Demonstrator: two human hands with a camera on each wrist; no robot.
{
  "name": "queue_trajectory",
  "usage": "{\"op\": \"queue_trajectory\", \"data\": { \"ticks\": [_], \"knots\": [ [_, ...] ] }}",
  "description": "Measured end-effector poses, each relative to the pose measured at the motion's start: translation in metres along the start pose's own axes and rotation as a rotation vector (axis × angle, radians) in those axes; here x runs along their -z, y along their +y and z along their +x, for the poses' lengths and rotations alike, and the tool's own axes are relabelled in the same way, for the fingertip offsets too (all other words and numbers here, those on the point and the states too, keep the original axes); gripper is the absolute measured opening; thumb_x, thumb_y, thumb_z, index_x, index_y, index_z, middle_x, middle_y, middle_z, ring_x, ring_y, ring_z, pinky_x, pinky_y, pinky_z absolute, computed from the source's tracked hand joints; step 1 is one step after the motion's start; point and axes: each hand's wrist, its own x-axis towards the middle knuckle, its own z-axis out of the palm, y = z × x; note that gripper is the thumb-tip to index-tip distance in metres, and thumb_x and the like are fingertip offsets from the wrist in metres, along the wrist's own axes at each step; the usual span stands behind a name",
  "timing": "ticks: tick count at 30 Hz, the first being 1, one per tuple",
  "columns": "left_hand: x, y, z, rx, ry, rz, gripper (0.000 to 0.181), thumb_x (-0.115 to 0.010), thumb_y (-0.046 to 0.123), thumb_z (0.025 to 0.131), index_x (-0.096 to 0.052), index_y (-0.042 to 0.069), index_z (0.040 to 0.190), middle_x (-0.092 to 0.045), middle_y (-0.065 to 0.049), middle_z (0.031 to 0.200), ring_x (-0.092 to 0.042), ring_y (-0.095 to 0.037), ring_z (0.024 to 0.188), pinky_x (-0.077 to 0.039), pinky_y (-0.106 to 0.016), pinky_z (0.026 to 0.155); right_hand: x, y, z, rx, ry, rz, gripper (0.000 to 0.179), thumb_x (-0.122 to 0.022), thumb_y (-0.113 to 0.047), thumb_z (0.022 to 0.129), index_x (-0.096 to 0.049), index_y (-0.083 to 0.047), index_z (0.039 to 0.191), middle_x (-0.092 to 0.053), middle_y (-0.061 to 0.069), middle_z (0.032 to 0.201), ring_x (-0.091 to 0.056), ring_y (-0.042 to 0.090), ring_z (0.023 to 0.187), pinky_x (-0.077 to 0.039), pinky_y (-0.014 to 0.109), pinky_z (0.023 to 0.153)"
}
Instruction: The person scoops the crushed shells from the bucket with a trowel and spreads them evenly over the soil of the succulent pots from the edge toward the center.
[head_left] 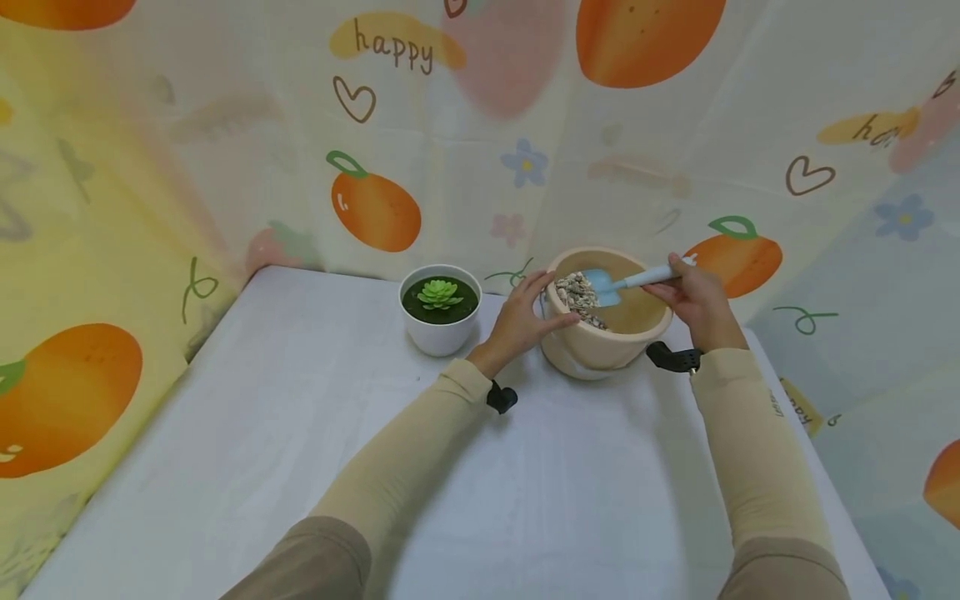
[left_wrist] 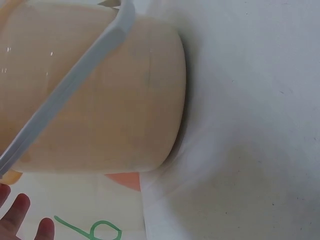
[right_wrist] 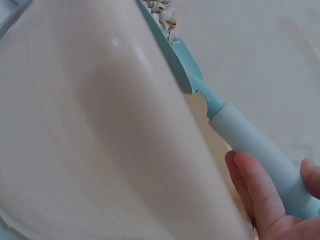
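Observation:
A beige bucket [head_left: 600, 346] stands upright towards the back right, its pale carrying handle [left_wrist: 65, 90] hanging down across the side. My left hand [head_left: 517, 327] rests on the left of its rim, fingers spread and thumb along the near edge. By the handle of a blue trowel [head_left: 648, 276], my right hand [head_left: 697, 302] grips it over the right rim. The trowel's blade lies inside the bucket, against grey-white small stones or shells [head_left: 576, 293]. In the right wrist view the thumb and fingers close round the pale handle, and some pieces [right_wrist: 162, 17] lie on the blade.
Left of the bucket stands a white pot [head_left: 437, 337] with a green succulent [head_left: 439, 293] in dark filling. A white cloth covers the table [head_left: 300, 417]. Fruit-patterned sheets [head_left: 465, 167] hang close behind the table and at its sides.

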Motion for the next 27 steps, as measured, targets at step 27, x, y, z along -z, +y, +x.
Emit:
{"op": "queue_trajectory", "data": {
  "ticks": [27],
  "knots": [
    [0.008,-0.001,0.003,-0.022,-0.018,-0.009,0.084,-0.078,0.044,0.079,-0.042,0.013,0.148,-0.039,-0.006,0.155,-0.033,-0.028,0.145,-0.031,-0.045,0.117,0.016,0.001,-0.015,0.111,0.071,0.104,0.017,-0.066,-0.019,0.091,-0.06,-0.008,0.102,-0.07,0.014,0.075,-0.073,0.027,0.069,-0.058,0.041,0.072]
  ]
}}
